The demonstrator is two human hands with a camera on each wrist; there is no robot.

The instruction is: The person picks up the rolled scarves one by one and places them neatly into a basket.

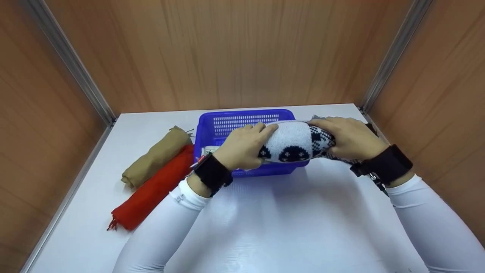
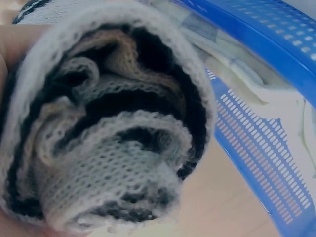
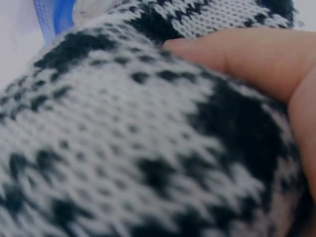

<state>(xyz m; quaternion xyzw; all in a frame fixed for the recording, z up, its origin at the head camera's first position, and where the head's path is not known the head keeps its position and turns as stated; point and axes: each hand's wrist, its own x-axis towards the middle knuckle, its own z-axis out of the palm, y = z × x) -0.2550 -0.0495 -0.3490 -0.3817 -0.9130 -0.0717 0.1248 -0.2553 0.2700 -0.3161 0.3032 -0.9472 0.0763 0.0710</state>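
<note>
A black-and-white knitted scarf, rolled into a thick bundle, is held above the right part of a blue plastic basket. My left hand grips the roll's left end, and my right hand holds it toward the right. Its layered spiral end faces the left wrist camera. In the right wrist view, the thumb presses on the patterned knit; the other fingers are hidden. Some of the scarf trails beyond the right hand. Inside the basket lies a pale cloth, mostly covered from above by the left hand.
Left of the basket, a rolled red scarf with fringe lies against a rolled tan scarf. All of it is on a white table, enclosed by wooden panels at the back and both sides.
</note>
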